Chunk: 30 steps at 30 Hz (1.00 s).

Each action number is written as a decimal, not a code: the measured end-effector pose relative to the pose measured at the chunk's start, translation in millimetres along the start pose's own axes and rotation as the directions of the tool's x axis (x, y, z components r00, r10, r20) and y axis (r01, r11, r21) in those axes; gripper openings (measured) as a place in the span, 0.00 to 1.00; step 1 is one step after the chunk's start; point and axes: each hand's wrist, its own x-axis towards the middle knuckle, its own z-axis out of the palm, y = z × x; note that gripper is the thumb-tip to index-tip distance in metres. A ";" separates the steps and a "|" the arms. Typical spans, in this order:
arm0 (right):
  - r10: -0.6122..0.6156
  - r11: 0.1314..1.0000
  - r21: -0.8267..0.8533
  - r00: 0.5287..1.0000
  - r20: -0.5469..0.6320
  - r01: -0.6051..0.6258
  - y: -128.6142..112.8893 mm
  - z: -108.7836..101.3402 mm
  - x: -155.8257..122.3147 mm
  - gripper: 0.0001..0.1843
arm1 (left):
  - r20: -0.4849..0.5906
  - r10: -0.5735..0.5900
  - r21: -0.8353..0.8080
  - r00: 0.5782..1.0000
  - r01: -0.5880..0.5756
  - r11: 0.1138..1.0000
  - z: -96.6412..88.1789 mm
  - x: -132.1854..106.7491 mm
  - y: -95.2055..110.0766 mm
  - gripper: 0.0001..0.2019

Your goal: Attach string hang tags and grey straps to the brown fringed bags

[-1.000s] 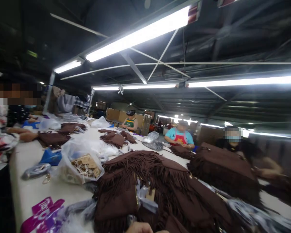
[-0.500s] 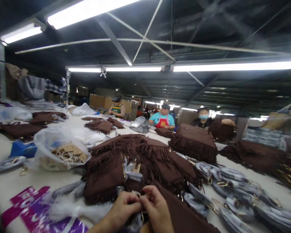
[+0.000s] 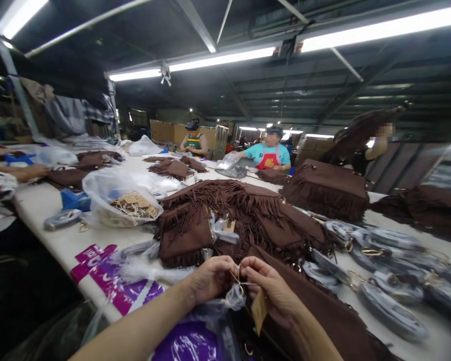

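Note:
My left hand point(image 3: 215, 277) and my right hand point(image 3: 271, 283) meet fingertip to fingertip at bottom centre, both pinching a thin pale tag string point(image 3: 248, 284). A brown paper tag point(image 3: 259, 311) hangs below my right fingers. Just under the fingertips are a gold metal ring point(image 3: 241, 289) and crumpled clear plastic wrap point(image 3: 234, 299). Beneath my right forearm lies a dark brown bag point(image 3: 308, 296). Beyond my hands is a heap of brown fringed bags point(image 3: 244, 210), one with a plastic-wrapped zip pull and a tag.
A clear plastic bag of stringed tags point(image 3: 133, 206) stands left. Several plastic-wrapped straps point(image 3: 389, 306) with gold clasps lie right. Purple printed plastic point(image 3: 116, 281) lies at the table's left edge. Co-workers sit opposite; one at right lifts a brown bag point(image 3: 364, 128). Another person's arms reach in from the left.
The view has tilted down and turned, showing more of my forearms. Both hands still pinch together; the string, ring and tag now show clearly. The co-worker at right has raised a brown bag.

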 end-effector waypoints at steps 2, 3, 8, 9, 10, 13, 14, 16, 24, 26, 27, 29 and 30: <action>0.036 0.994 0.100 0.999 0.029 -0.039 -2.1 -3.7 -2.0 0.20 | 0.045 -0.023 -0.091 0.999 0.027 0.995 -3.8 0.6 1.2 0.04; 0.042 0.989 0.142 0.999 0.027 -0.046 -3.4 -5.0 -3.2 0.20 | 0.067 -0.026 -0.135 0.997 0.035 0.990 -5.8 0.6 2.2 0.04; 0.034 0.957 0.286 0.997 0.072 -0.053 -13.2 -3.3 -12.2 0.27 | 0.059 0.034 -0.282 0.998 -0.016 0.959 -14.6 -0.9 11.1 0.04; 0.016 0.963 0.268 0.998 0.069 -0.033 -14.0 -2.3 -13.3 0.28 | 0.053 0.051 -0.282 0.997 -0.034 0.959 -16.0 -1.3 12.9 0.04; -0.006 0.972 0.234 0.999 0.041 -0.004 -13.6 -1.1 -13.6 0.29 | 0.050 0.063 -0.278 0.997 -0.047 0.959 -17.2 -1.7 14.2 0.04; -0.085 0.987 0.128 0.992 -0.098 0.097 -5.7 3.0 -9.2 0.28 | 0.044 0.071 -0.268 0.997 -0.057 0.962 -18.7 -2.2 15.4 0.02; -0.117 0.985 0.107 0.981 -0.154 0.135 -1.5 4.7 -6.7 0.26 | 0.031 0.076 -0.258 0.997 -0.065 0.964 -18.5 -2.1 14.7 0.03; -0.191 0.974 0.068 0.948 -0.255 0.214 7.4 8.5 -1.6 0.24 | -0.014 0.088 -0.217 0.996 -0.089 0.972 -17.5 -1.4 12.6 0.06; -0.457 0.883 -0.303 0.807 -0.374 0.359 25.8 10.8 2.4 0.21 | -0.138 0.184 0.020 0.973 -0.183 0.983 -14.3 0.3 9.8 0.13; -0.509 0.835 -0.415 0.795 -0.330 0.362 27.1 10.0 1.5 0.19 | -0.091 0.265 0.203 0.960 -0.243 0.948 -14.3 -1.3 12.1 0.10; -0.527 0.813 -0.455 0.791 -0.311 0.363 27.5 10.0 1.2 0.18 | -0.048 0.318 0.321 0.947 -0.287 0.903 -14.1 -2.3 13.1 0.08; -0.544 0.795 -0.479 0.787 -0.293 0.371 28.0 10.8 1.0 0.18 | 0.048 0.423 0.531 0.905 -0.382 0.757 -13.3 -4.0 13.6 0.07; -0.540 0.801 -0.466 0.790 -0.290 0.376 28.1 11.3 1.1 0.18 | 0.089 0.473 0.606 0.876 -0.425 0.673 -12.8 -4.5 12.9 0.06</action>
